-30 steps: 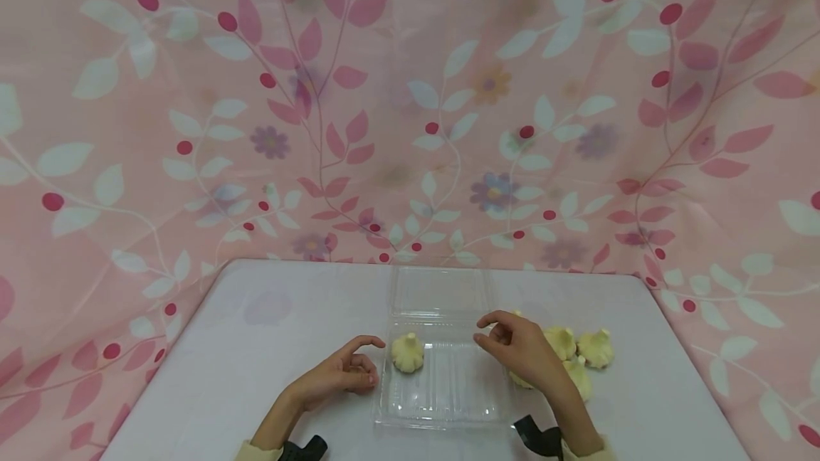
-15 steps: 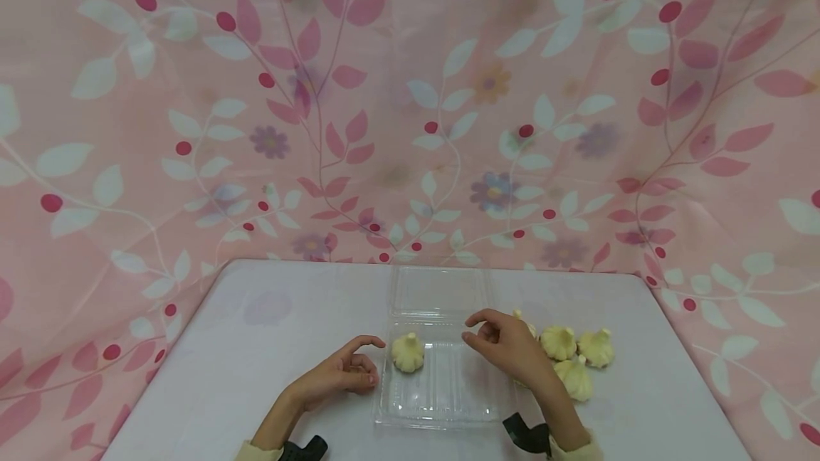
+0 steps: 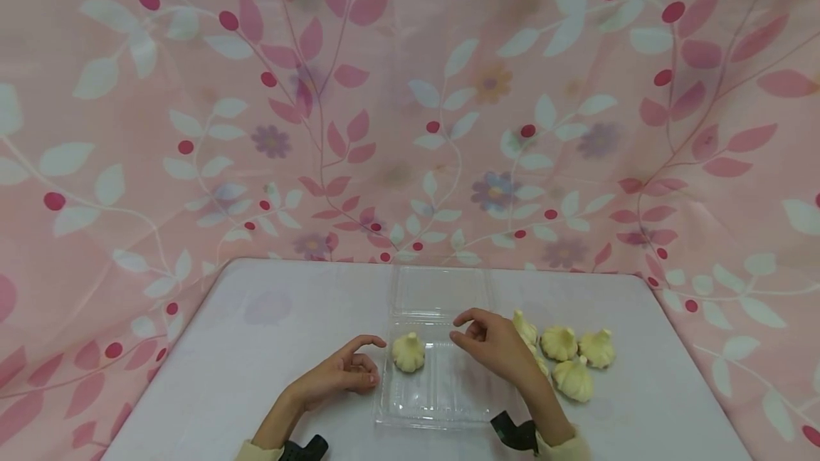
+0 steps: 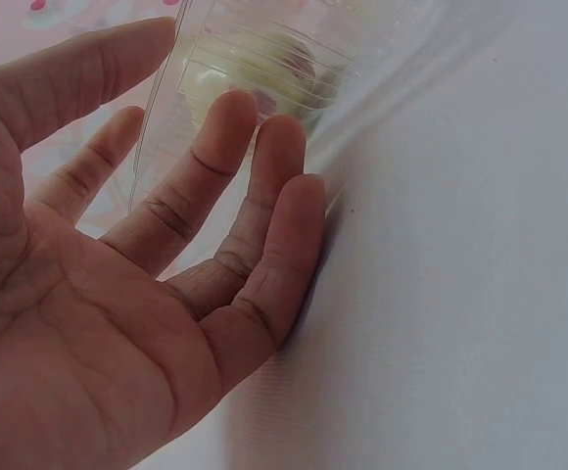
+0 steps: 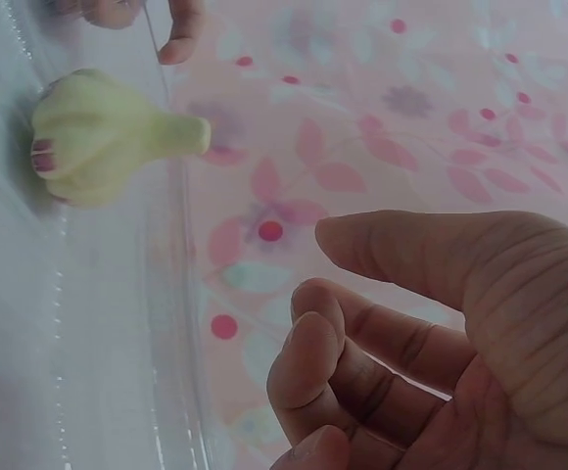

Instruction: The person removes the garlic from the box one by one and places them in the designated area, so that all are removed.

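Note:
A clear plastic clamshell box (image 3: 442,383) lies open on the table, its lid (image 3: 442,290) folded back. One pale garlic bulb (image 3: 408,352) sits inside at the left, stem up; the right wrist view shows this garlic bulb (image 5: 103,137) too. My left hand (image 3: 342,370) is at the box's left wall, fingers relaxed and holding nothing; in the left wrist view its fingertips (image 4: 230,117) are against or very near the clear wall. Over the right half of the box hovers my right hand (image 3: 496,351), with loosely bent fingers, a gap between thumb and fingers, and nothing in it.
Several more garlic bulbs (image 3: 573,379) lie on the white table (image 3: 288,311) right of the box, a few partly hidden by the right hand and forearm. Black wrist mounts (image 3: 514,432) are on both wrists. A pink floral cloth (image 3: 410,126) hangs behind the table.
My right hand has moved left over the box, away from the loose garlic bulbs, uncovering more of them. The left hand and the bulb in the box have stayed put.

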Available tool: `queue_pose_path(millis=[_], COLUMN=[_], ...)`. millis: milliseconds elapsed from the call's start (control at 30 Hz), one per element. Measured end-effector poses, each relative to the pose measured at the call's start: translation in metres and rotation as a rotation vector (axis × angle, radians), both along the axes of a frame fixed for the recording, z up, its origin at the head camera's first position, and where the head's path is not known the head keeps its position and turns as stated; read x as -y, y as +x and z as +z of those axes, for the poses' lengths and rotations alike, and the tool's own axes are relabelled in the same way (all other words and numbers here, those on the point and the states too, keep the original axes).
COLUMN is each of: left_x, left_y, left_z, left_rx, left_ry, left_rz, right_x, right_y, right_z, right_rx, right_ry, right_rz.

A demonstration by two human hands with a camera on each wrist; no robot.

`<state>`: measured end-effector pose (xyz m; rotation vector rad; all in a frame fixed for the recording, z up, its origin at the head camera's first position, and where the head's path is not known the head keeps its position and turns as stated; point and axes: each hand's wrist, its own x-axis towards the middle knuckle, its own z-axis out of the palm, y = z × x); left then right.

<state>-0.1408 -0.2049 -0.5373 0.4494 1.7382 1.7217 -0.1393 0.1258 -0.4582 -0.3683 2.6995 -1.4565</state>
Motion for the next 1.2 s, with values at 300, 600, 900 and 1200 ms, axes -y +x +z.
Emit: queue_pose_path(millis=[300,600,900,1200], left_x=[0.0,-0.001,0.0,-0.002], left_y=[0.001,0.0,-0.001,0.001], left_z=[0.001,-0.001,0.0,0.002], left_rx=[-0.008,-0.003,-0.009,-0.01], left_ry=[-0.011,-0.013,-0.009,-0.006], left_rz=[0.0,0.007,0.002,0.01], right_x=[0.008,0.017,0.027,0.034], right_y=[-0.001,-0.004,-0.004,-0.006], right_z=[-0.004,-0.007,-0.011,-0.013], right_rx=[-0.023,-0.009,-0.009,0.0], right_ry=[-0.003,0.003,0.002,0.021], right_rz=[0.007,0.02,0.051,0.055])
